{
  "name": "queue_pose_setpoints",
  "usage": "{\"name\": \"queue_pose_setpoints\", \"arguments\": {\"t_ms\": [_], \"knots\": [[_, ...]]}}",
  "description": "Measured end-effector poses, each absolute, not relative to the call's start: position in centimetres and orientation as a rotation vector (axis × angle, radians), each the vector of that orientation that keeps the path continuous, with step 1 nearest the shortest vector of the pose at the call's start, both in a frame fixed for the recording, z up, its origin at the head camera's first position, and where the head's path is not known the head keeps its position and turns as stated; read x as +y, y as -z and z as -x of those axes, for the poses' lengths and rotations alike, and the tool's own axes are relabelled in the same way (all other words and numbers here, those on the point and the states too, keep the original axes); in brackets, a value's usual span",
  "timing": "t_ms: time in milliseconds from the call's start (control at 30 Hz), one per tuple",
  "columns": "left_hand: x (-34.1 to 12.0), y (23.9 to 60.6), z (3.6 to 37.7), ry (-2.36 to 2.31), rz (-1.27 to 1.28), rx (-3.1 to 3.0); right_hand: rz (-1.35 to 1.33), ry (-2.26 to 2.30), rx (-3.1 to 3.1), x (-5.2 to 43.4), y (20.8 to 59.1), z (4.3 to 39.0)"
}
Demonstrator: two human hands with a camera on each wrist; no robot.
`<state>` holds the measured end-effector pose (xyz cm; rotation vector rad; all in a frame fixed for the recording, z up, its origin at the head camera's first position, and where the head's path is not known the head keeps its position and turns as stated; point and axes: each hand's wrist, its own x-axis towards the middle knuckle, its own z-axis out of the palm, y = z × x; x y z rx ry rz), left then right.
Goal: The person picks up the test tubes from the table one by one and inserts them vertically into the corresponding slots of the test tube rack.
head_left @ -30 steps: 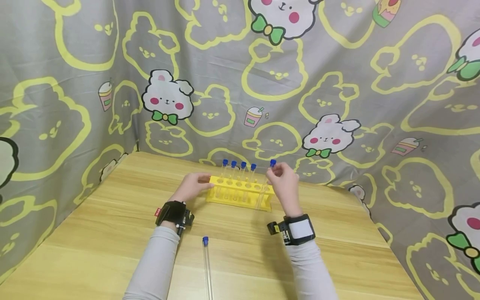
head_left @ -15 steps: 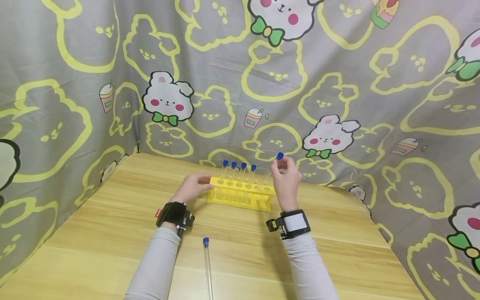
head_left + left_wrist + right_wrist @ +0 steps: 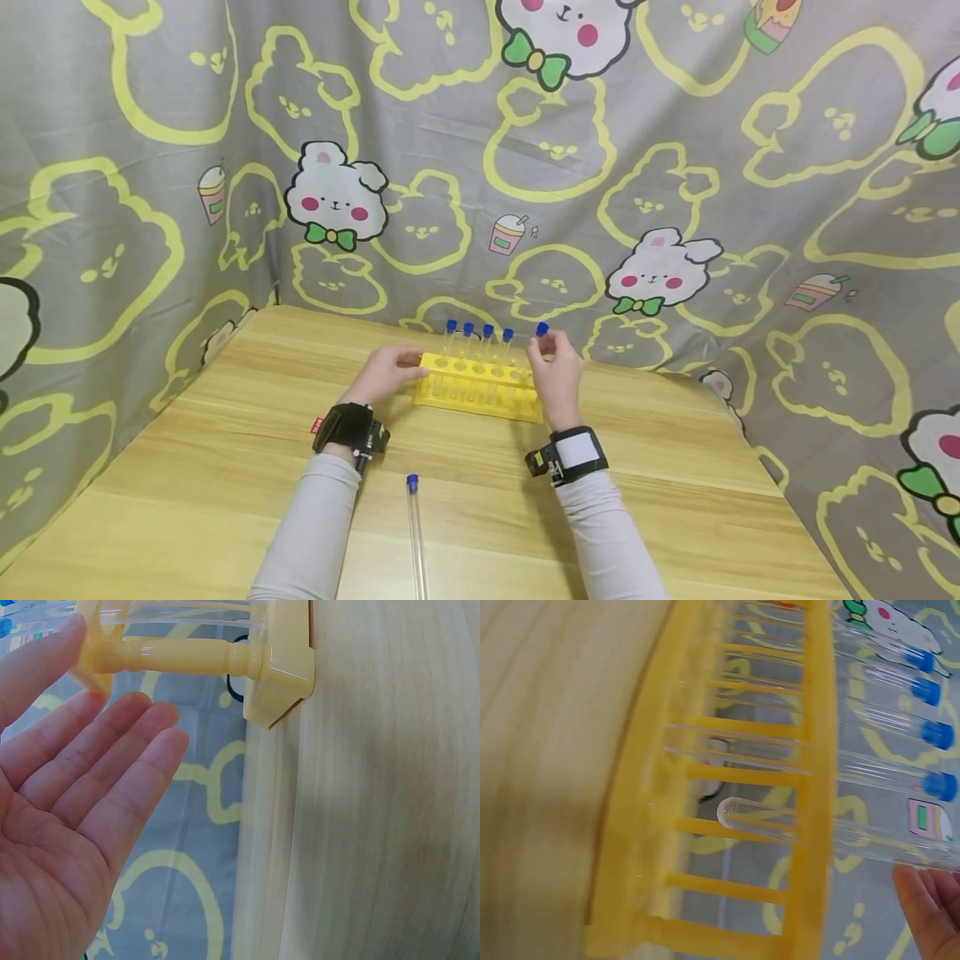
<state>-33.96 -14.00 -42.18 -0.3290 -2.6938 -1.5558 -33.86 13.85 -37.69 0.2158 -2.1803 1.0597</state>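
The yellow test tube rack point(image 3: 480, 406) stands on the table, with several blue-capped clear test tubes point(image 3: 488, 337) upright in its left holes. My left hand point(image 3: 381, 372) holds the rack's left end between thumb and forefinger; in the left wrist view its other fingers point(image 3: 142, 780) extend straight beside the rack. My right hand point(image 3: 558, 375) pinches another test tube point(image 3: 862, 844) just below its blue cap point(image 3: 542, 329). That tube passes through the top plate beside the standing ones, its rounded bottom above the base. One more capped test tube point(image 3: 416, 533) lies on the table between my forearms.
The wooden table point(image 3: 187, 467) meets a grey cartoon-print curtain point(image 3: 435, 108) at the back and both sides. Black camera straps are on both wrists. At the rack's right end my right hand hides part of it.
My right hand first raised the test tube from in front of the rack, tilting it, then moved left and lowered it through a hole in the rack. The left hand stayed at the rack.
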Motion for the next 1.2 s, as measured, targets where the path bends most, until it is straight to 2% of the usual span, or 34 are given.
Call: {"name": "queue_pose_setpoints", "arguments": {"t_ms": [400,1200], "knots": [[-13.9,42.0,33.9,1.547,0.31,-2.702,-0.236,-1.01,-2.24,13.6,39.8,34.3],[-13.8,42.0,33.7,1.566,0.303,-2.69,-0.202,-1.047,-2.307,13.4,39.6,34.5]]}}
